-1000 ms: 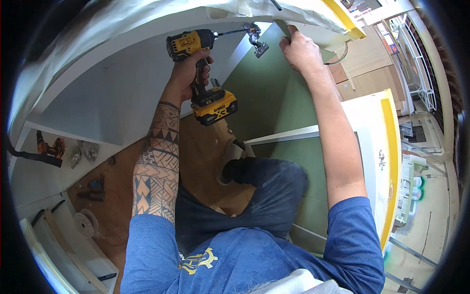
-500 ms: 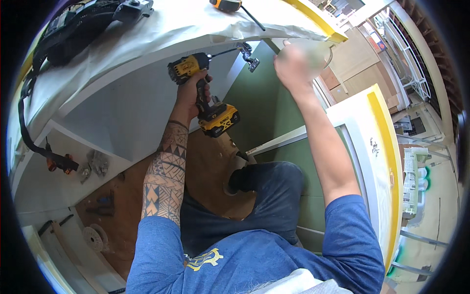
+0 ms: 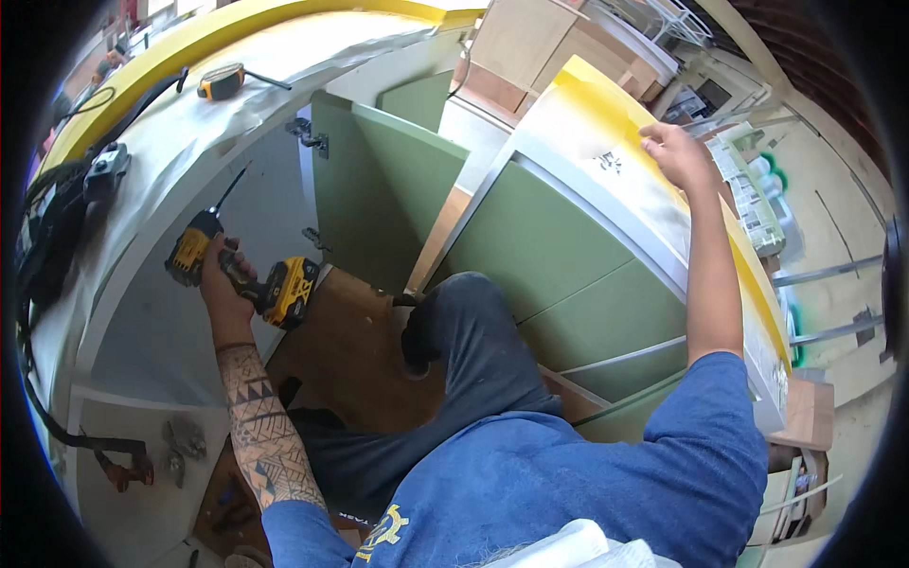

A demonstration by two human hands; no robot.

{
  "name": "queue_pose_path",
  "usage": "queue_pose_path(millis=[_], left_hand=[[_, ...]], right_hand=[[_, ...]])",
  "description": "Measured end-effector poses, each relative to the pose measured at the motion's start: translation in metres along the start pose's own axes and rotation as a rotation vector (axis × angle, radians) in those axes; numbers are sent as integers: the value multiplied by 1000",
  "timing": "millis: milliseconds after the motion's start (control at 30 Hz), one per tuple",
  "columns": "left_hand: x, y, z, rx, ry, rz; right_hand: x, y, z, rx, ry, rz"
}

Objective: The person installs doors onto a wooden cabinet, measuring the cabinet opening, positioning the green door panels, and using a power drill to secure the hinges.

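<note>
My left hand [image 3: 225, 284] is wrapped round the grip of a yellow and black cordless impact driver [image 3: 194, 248]. Its long bit points up and away inside the white cabinet [image 3: 156, 312], touching nothing that I can see. To the right of the driver, a green door [image 3: 379, 180] stands swung out, with an upper metal hinge [image 3: 308, 137] and a lower hinge [image 3: 315, 239] at its cabinet side. Over at the right, my right hand [image 3: 677, 156] rests by the yellow-edged covered top of another cabinet, its fingers loosely bent and slightly apart, with nothing visible in them.
A tape measure [image 3: 222, 82] and a black tool belt [image 3: 71, 199] lie on the covered worktop. Green drawer fronts [image 3: 549, 237] flank my bent knee on the right. An orange-black tool [image 3: 128, 470] and bagged hardware [image 3: 180, 450] sit lower left.
The view has swung to the right. The driver's bit, which was at the upper hinge, is now away from it. My right hand has moved from near the door's top to the yellow-edged top.
</note>
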State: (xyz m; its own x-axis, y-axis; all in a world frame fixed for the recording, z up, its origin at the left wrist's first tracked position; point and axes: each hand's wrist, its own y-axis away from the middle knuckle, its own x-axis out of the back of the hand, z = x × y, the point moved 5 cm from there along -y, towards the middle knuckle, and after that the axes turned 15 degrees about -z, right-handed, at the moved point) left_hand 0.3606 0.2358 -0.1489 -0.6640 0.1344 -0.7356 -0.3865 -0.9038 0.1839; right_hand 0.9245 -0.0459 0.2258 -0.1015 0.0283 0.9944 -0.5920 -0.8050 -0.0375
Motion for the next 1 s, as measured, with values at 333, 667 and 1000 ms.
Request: queue_pose_path(millis=[333, 667, 1000], left_hand=[[-4, 12, 2, -35, -34, 83], [10, 12, 3, -42, -19, 43], [2, 21, 9, -67, -132, 109]], right_hand=[[-81, -29, 36, 87, -227, -108], [-92, -62, 38, 382, -128, 34], [-105, -87, 48, 381, -57, -35]])
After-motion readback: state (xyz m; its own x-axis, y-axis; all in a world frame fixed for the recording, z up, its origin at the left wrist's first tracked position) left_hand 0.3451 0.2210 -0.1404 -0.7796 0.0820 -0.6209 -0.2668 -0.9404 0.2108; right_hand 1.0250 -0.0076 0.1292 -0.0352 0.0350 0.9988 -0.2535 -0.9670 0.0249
